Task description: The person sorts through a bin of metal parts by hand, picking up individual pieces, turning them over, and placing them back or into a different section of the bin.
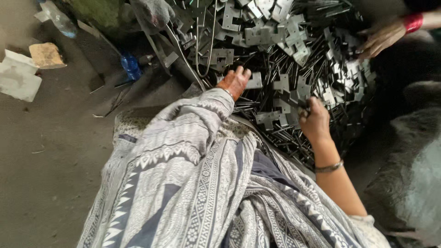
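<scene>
Down on the floor in front of me there's a big heap of flat metal plates (pixel 275 41), notched grey stampings all jumbled up, mixed with a load of thin dark metal pins (pixel 275 138) lying every which way. Only got the head view here, so that's all I'm going on.

My left hand (pixel 235 81) is reaching out of the patterned grey-and-white sleeve (pixel 193 124) and sits on the near edge of the heap. Fingers look loosely curled, with the tips touching one small grey plate (pixel 254 81) just beside them. Can't honestly tell if it's pinched or just touched.

My right hand (pixel 314 120) is further right, bare forearm with a thin metal bangle (pixel 329 167) at the wrist. The fingers are bunched together and seem to close on something dark in the pile, a pin or plate edge, too murky to say which.

Top right, another person's hand (pixel 380 39) with a red bangle (pixel 413 22) is on the far side of the same heap, fingers spread over the plates.

Off to the left on the bare floor: a blue plastic bottle (pixel 131 65), a tan block (pixel 46 55) and a white crumpled scrap (pixel 18 76), all well apart from my hands.
</scene>
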